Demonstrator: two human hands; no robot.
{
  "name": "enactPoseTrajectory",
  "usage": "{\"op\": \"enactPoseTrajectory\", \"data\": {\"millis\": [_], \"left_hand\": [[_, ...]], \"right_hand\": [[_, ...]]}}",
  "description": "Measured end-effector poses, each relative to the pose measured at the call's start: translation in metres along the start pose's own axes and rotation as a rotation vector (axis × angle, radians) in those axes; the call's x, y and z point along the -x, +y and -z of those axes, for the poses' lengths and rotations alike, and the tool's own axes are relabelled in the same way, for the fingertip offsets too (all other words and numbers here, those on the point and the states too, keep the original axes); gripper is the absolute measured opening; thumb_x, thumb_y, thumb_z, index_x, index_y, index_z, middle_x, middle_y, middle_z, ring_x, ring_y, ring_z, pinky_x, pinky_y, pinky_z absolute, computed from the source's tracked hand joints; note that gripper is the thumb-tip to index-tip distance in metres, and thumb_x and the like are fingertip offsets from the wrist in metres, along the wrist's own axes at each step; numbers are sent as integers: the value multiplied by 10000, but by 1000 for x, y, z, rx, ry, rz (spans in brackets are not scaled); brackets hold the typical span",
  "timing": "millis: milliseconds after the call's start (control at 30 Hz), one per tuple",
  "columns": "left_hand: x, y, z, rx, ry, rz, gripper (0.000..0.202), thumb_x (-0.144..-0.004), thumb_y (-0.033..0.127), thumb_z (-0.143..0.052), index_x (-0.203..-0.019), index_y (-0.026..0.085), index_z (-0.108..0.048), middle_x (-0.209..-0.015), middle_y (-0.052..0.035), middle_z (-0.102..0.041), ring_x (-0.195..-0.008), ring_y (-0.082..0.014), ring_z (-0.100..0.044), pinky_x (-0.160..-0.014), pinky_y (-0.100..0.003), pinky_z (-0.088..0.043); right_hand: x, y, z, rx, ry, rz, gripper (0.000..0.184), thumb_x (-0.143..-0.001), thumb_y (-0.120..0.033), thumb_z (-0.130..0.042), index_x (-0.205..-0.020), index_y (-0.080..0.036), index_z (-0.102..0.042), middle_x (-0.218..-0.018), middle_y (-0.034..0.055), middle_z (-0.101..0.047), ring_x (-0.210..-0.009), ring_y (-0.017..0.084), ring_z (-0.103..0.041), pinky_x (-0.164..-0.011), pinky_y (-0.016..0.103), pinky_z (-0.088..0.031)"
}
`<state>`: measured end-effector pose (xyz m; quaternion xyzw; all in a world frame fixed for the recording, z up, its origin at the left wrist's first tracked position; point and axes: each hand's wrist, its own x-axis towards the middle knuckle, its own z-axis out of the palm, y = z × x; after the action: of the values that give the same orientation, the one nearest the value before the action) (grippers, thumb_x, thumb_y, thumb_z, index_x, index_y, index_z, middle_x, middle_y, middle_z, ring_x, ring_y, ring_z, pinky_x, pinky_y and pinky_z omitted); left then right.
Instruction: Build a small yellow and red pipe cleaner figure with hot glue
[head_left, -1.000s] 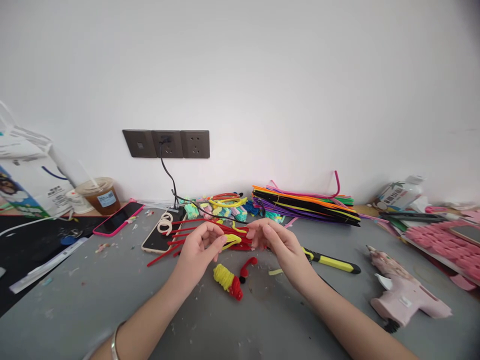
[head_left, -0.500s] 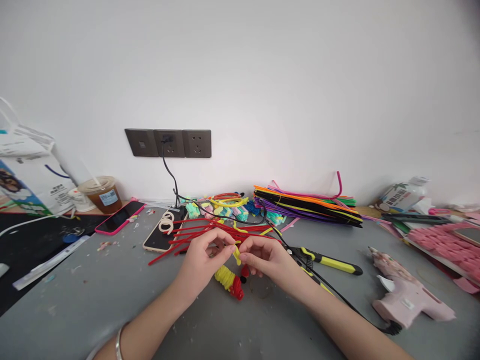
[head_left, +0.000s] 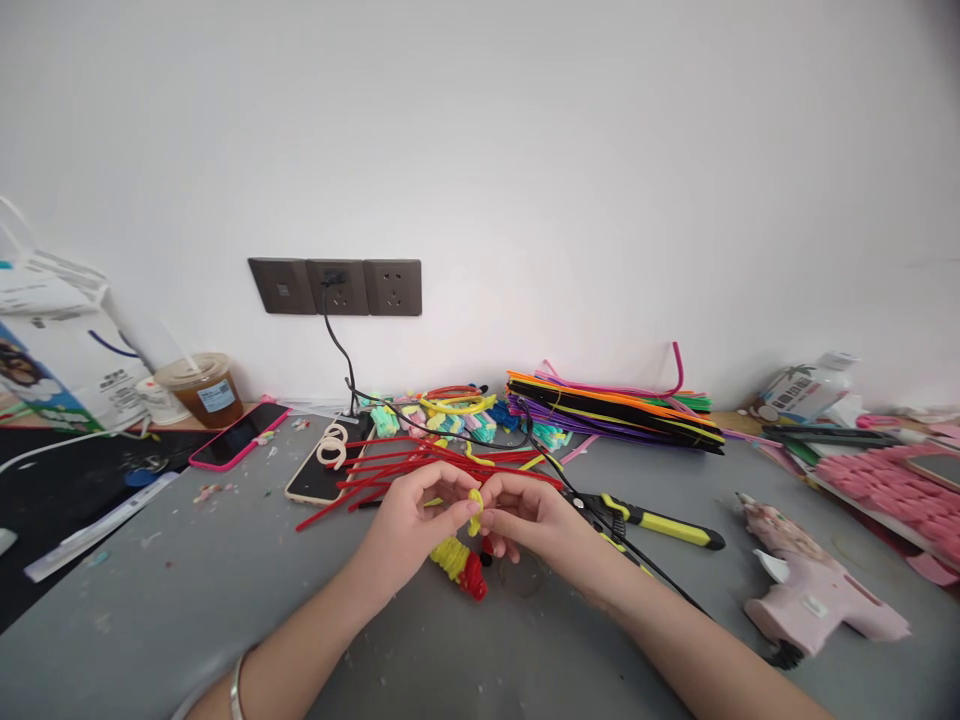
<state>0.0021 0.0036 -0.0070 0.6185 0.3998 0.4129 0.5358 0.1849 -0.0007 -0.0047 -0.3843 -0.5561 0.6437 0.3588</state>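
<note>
Between the fingertips of both hands is a short yellow pipe cleaner (head_left: 475, 508), bent into a small curled shape. My left hand (head_left: 421, 515) pinches it from the left, and my right hand (head_left: 531, 515) pinches it from the right. Just below them on the table lies a piece wound from yellow and red pipe cleaner (head_left: 456, 565), its top partly covered by my left fingers. A small red and black bit beside it is mostly hidden behind my right fingers. Loose red pipe cleaners (head_left: 442, 455) spread out behind my hands.
Yellow-handled pliers (head_left: 667, 525) and a pink glue gun (head_left: 814, 595) with a black cord lie to the right. A bundle of coloured pipe cleaners (head_left: 615, 412) rests by the wall. Two phones, one pink-edged (head_left: 240, 436), and a drink cup (head_left: 204, 390) stand left.
The yellow pipe cleaner looks more tightly curled between my fingertips. Both hands have shifted only slightly, and the wound yellow and red piece is a little more covered.
</note>
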Motion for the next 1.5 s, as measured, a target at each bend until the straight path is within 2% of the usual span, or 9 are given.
{"op": "enactPoseTrajectory", "data": {"millis": [133,300,533,700,867,1067,1267,1500], "left_hand": [[0,2,-2,-3,-25,32,202,-824,369,-673,-817,177,-611,-786,-13,-624,-735,-155,-603,-602,-243,-463],[1,0,-3,22,-47,37,226,-828,384,-670,-837,171,-595,-806,-19,-616,-722,-145,-595,-608,-246,-474],[1,3,-4,64,-47,55,277,-789,408,-706,-768,175,-557,-786,-3,-578,-684,-127,-566,-570,-230,-480],[2,9,-5,164,-36,111,366,-730,488,-757,-758,170,-579,-740,11,-554,-648,-119,-533,-560,-241,-491],[4,11,-5,220,-50,146,358,-726,471,-780,-768,164,-600,-739,6,-578,-671,-125,-553,-588,-250,-504],[5,9,-5,259,-71,169,323,-745,432,-784,-774,164,-605,-706,13,-587,-658,-117,-568,-611,-247,-514],[4,11,-5,251,-31,156,339,-741,456,-782,-787,164,-616,-744,0,-598,-680,-126,-573,-610,-251,-523],[4,9,-4,281,-9,139,296,-780,413,-769,-808,162,-614,-720,13,-603,-687,-110,-564,-651,-238,-532]], "right_hand": [[0,0,0,-13,1,-12,397,-735,-520,-779,-802,-174,-598,-642,-36,-619,-550,85,-556,-501,200,-408],[-1,2,0,-42,1,-18,414,-736,-530,-776,-811,-179,-571,-682,-23,-641,-568,109,-614,-507,215,-414],[1,2,3,-8,-10,5,397,-749,-518,-784,-817,-178,-590,-697,-29,-600,-602,105,-574,-568,226,-415],[2,1,4,0,-49,84,360,-796,-507,-754,-815,-185,-594,-756,-19,-595,-662,116,-558,-624,245,-427],[3,1,3,28,-53,173,327,-840,-480,-724,-816,-182,-592,-774,-11,-576,-694,125,-518,-647,256,-413],[4,3,2,18,-69,229,266,-895,-430,-677,-843,-185,-590,-794,4,-614,-753,152,-594,-709,288,-459],[1,0,3,48,27,213,312,-803,-468,-761,-819,-185,-629,-775,2,-618,-703,143,-586,-660,274,-486],[-1,2,3,-12,54,144,370,-751,-506,-790,-821,-189,-610,-735,-22,-598,-597,105,-545,-578,246,-494]]}}
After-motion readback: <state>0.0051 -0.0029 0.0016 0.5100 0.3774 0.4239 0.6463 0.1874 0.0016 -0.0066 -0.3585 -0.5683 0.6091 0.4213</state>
